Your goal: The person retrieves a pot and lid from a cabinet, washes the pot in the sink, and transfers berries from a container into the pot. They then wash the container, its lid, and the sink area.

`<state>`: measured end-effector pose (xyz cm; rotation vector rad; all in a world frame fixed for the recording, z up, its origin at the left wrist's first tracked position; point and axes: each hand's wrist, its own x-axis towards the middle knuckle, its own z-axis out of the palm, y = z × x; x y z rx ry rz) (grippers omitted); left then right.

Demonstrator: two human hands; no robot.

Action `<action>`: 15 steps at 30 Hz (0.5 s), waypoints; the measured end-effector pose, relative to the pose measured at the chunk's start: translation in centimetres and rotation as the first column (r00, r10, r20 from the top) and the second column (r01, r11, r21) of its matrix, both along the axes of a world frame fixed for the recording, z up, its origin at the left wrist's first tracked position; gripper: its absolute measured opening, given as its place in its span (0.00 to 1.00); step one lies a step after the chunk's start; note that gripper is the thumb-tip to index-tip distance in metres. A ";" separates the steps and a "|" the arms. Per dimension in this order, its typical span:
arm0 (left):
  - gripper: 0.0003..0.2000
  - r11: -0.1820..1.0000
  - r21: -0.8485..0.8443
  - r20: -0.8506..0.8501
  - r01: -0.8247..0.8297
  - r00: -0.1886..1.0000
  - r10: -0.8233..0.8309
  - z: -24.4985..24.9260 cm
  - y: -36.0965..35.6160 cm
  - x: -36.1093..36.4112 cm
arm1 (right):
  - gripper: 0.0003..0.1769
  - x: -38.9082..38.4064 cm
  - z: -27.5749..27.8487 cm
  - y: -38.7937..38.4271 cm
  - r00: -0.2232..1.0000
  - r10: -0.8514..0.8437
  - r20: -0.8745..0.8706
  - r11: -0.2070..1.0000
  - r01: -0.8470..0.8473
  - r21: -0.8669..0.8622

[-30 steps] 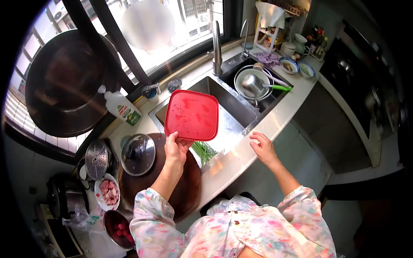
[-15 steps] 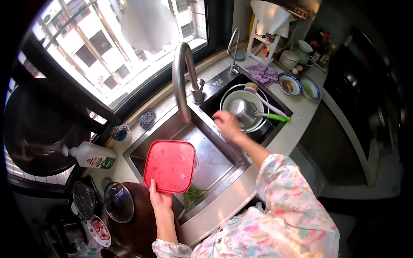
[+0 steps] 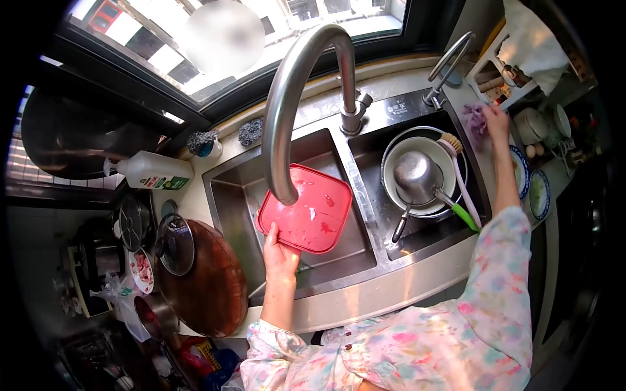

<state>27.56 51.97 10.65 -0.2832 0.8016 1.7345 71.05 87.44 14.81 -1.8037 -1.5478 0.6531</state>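
Note:
My left hand (image 3: 282,259) grips the near edge of a red, rounded-square plastic lid (image 3: 313,218). The lid is over the left sink basin (image 3: 225,189), its wet face turned up toward me, partly behind the big curved faucet (image 3: 282,117). At the far right, my right hand (image 3: 499,124) is closed on a bunched purple cloth (image 3: 475,120) on the counter beside the small faucet (image 3: 450,72). Its fingertips are partly hidden.
In the right basin, a steel ladle-like pan (image 3: 415,174) and a scrub brush (image 3: 451,144) rest on nested bowls (image 3: 393,156). Patterned bowls (image 3: 540,195) stand at right. On the left are a white bottle (image 3: 156,171), a round wooden board (image 3: 208,280) and a glass lid (image 3: 176,251).
My right hand has moved from beside the right basin to the purple cloth and closed on it; the cloth is bunched up. The red lid has turned and sits under the faucet. My view has shifted.

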 end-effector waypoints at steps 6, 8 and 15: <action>0.20 0.999 0.020 -0.007 -0.034 0.999 0.035 0.3 1.1 1.1 | 0.14 -15.3 5.2 -6.8 0.850 0.397 -0.345 0.910 -0.316 0.270; 0.19 0.998 0.034 -0.018 -0.051 0.998 0.052 0.1 0.9 1.3 | 0.18 -20.7 0.0 -3.3 0.887 0.397 -0.235 0.908 -0.343 0.238; 0.20 0.991 0.028 0.046 -0.130 0.991 0.129 1.3 -0.7 1.0 | 0.30 -28.8 -5.3 1.2 0.955 0.298 0.010 0.954 -0.298 0.031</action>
